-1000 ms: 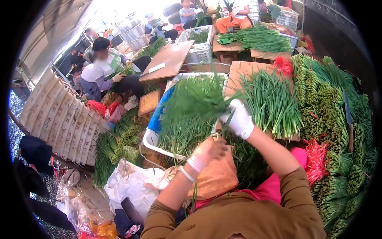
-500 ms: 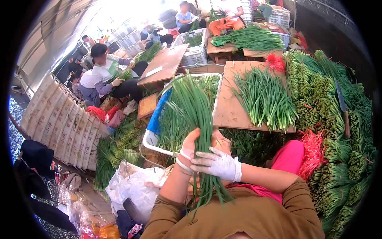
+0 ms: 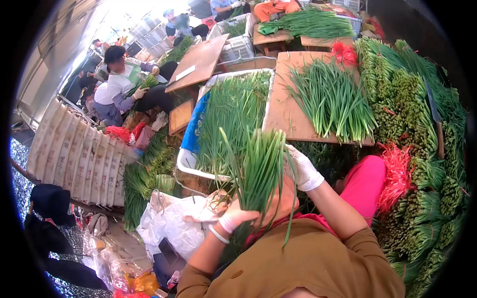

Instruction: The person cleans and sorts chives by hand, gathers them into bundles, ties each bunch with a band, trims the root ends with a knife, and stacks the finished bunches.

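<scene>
My left hand (image 3: 237, 217) is closed around the lower part of a bunch of garlic chives (image 3: 262, 171), held upright in front of my body. The bunch's upper end is fairly even, and a few loose blades hang down at its right side. My right hand (image 3: 305, 170), in a white glove, is beside the bunch's upper right side with its fingers stretched out. Whether its fingertips touch the blades I cannot tell. Beyond my hands is a white crate (image 3: 188, 163) with loose chives (image 3: 233, 119) in it.
A wooden board (image 3: 279, 119) bears a pile of chives (image 3: 332, 99). Tied bundles (image 3: 402, 114) are stacked at right, with a knife (image 3: 435, 114) on them and red ties (image 3: 395, 176) beside. A white sack (image 3: 171, 226) lies at left. A co-worker (image 3: 121, 82) sits farther back, holding greens.
The bunch has come down towards my body. My right hand has left its grip on the bunch's lower part and moved up to the right side. The camera view has tilted down slightly.
</scene>
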A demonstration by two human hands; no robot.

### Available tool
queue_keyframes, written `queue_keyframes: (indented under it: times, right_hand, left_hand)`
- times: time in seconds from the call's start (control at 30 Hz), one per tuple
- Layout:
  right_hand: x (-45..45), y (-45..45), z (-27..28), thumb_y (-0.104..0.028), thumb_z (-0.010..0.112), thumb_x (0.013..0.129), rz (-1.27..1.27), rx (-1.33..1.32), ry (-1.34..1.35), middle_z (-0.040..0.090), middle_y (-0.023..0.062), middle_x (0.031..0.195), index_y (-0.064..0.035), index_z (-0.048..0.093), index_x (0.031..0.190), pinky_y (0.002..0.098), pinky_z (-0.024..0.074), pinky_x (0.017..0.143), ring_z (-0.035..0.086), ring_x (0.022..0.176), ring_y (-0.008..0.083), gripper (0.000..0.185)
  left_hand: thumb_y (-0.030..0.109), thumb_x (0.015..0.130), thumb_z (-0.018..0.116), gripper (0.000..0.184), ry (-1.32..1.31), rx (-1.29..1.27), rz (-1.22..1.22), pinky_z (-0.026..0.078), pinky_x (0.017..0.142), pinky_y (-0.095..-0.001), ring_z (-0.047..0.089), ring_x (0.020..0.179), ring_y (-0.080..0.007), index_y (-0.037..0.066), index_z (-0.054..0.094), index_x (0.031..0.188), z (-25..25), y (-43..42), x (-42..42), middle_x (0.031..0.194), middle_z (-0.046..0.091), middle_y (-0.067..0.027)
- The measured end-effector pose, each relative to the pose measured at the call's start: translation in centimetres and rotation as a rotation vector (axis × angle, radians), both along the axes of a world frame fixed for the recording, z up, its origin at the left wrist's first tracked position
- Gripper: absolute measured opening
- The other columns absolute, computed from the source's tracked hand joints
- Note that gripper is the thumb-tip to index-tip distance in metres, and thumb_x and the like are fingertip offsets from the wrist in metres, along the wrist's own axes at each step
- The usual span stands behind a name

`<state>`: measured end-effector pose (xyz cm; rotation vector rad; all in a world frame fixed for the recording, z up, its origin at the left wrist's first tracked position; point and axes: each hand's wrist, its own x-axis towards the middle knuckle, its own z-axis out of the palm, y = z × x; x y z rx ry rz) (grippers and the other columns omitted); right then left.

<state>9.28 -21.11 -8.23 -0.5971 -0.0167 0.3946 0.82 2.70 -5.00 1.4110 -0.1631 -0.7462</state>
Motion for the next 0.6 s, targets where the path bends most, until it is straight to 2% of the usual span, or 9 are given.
queue_keyframes:
  times: [0.1,0.17,0.2,0.3,0.33,0.37,0.43,0.57,0.6]
  right_hand:
    - [-0.7,1.2,-1.1,-0.028,0.051,0.096,0.016,0.086,0.052,0.057,0.0039,0.127,-0.0074,0.045,0.136,0.0330,0.0428,0.098,0.055,0.112,0.0156,0.046]
    - [-0.7,1.9,-0.2,-0.026,0.049,0.097,0.004,0.100,-0.012,0.056,0.0048,0.128,-0.0070,0.047,0.135,0.0338,0.0434,0.098,0.056,0.112,0.0167,0.043]
    - [-1.1,1.7,1.2,-0.020,0.047,0.097,0.020,0.167,0.016,0.056,0.0075,0.130,-0.0026,0.046,0.136,0.0341,0.0431,0.100,0.056,0.115,0.0192,0.043]
    - [0.0,0.0,4.1,-0.024,0.046,0.097,0.110,0.219,0.124,0.058,0.0088,0.126,-0.0053,0.049,0.133,0.0342,0.0444,0.098,0.057,0.113,0.0206,0.040]
    - [0.3,-0.3,4.0,-0.027,0.048,0.097,0.050,0.059,0.071,0.062,0.0071,0.117,-0.0067,0.051,0.131,0.0343,0.0494,0.090,0.062,0.098,0.0189,0.040]
    - [1.1,-0.9,4.2,-0.023,0.048,0.095,0.045,0.149,0.107,0.065,0.0062,0.093,0.0000,0.055,0.122,0.0345,0.0523,0.082,0.063,0.085,0.0186,0.036]
    - [4.1,-2.4,1.8,-0.020,0.049,0.095,-0.105,-0.018,0.089,0.056,-0.0022,0.072,0.0010,0.055,0.120,0.0286,0.0524,0.066,0.055,0.061,0.0093,0.033]
    - [8.7,-11.1,6.3,-0.019,0.052,0.094,-0.422,0.248,-0.106,0.043,-0.0092,0.062,0.0013,0.057,0.115,0.0139,0.0326,0.045,0.036,0.044,0.0002,0.030]
    - [8.3,-11.9,7.4,-0.017,0.052,0.094,-0.462,0.079,-0.142,0.043,-0.0090,0.063,-0.0006,0.054,0.121,0.0137,0.0284,0.041,0.034,0.044,-0.0001,0.032]
  left_hand:
    - [0.024,0.071,0.075,0.066,0.099,-0.182,0.082,0.041,0.096,-0.0329,0.053,0.109,-0.0184,0.003,0.050,0.128,-4.0,-0.5,-4.1,0.119,0.058,-0.0048]
    - [0.025,0.072,0.074,0.064,0.161,-0.193,0.062,0.041,0.097,-0.0334,0.053,0.110,-0.0190,0.002,0.051,0.127,-4.1,-0.9,-5.2,0.119,0.058,-0.0048]
    - [0.025,0.072,0.074,0.063,0.194,-0.213,0.056,0.041,0.096,-0.0334,0.053,0.110,-0.0191,0.002,0.052,0.126,-3.9,-1.1,-5.6,0.119,0.058,-0.0050]
    - [0.023,0.072,0.073,0.060,0.208,-0.242,0.056,0.042,0.095,-0.0331,0.054,0.108,-0.0190,0.001,0.053,0.125,-2.2,-2.3,-5.6,0.118,0.058,-0.0059]
    - [0.021,0.072,0.072,0.059,0.163,-0.230,0.073,0.042,0.094,-0.0329,0.055,0.107,-0.0188,0.001,0.053,0.124,-1.0,-2.9,-5.5,0.118,0.059,-0.0062]
    - [0.020,0.072,0.072,0.058,0.118,-0.218,0.093,0.043,0.093,-0.0326,0.055,0.106,-0.0186,0.001,0.053,0.124,-0.4,-3.2,-5.5,0.117,0.059,-0.0065]
    - [0.017,0.072,0.072,0.061,0.173,-0.208,0.106,0.042,0.096,-0.0336,0.054,0.110,-0.0194,0.001,0.051,0.127,-1.2,-2.2,-5.7,0.122,0.058,-0.0069]
    - [0.007,0.072,0.068,0.058,0.209,-0.218,0.247,0.042,0.095,-0.0335,0.055,0.109,-0.0191,0.000,0.051,0.127,-4.1,-0.3,-7.0,0.120,0.059,-0.0062]
    - [0.003,0.073,0.067,0.055,0.197,-0.228,0.288,0.043,0.094,-0.0329,0.056,0.106,-0.0183,0.000,0.052,0.125,-4.8,0.1,-7.3,0.117,0.060,-0.0053]
